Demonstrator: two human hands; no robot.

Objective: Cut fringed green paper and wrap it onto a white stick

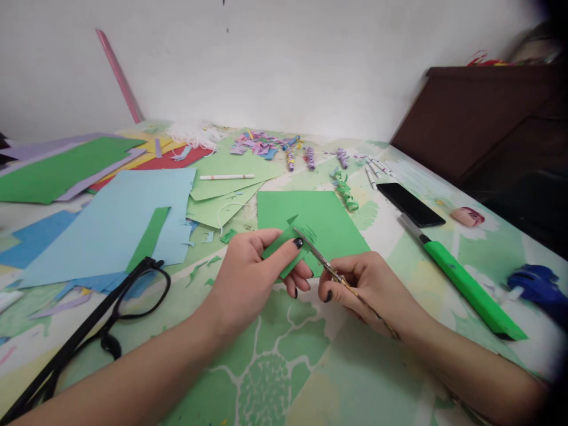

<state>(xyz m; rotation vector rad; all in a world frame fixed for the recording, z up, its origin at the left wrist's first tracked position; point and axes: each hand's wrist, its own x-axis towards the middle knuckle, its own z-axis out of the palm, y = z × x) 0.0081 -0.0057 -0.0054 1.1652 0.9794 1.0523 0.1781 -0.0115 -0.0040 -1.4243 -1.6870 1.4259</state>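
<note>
My left hand (pixel 261 266) pinches a small piece of green paper (pixel 287 239) between thumb and fingers, above the table's middle. In my right hand (pixel 366 281) is a pair of scissors (pixel 327 266), pointing up and to the left. Their blades lie at the upper edge of the held piece, close to my left thumb; whether they are parted I cannot make out. A small green scrap (pixel 292 219) sticks up by the blade tips. Behind both hands, a larger green sheet (pixel 328 213) lies flat, with what look like thin dark marks or cuts near the scissors.
Black glasses (pixel 144 290) and a light blue sheet (pixel 110 219) lie to the left. A green utility knife (pixel 470 284), a black phone (pixel 410 204) and a blue object (pixel 536 290) lie to the right. Decorated paper rolls (pixel 310 158) and colored scraps (pixel 255 143) lie toward the wall.
</note>
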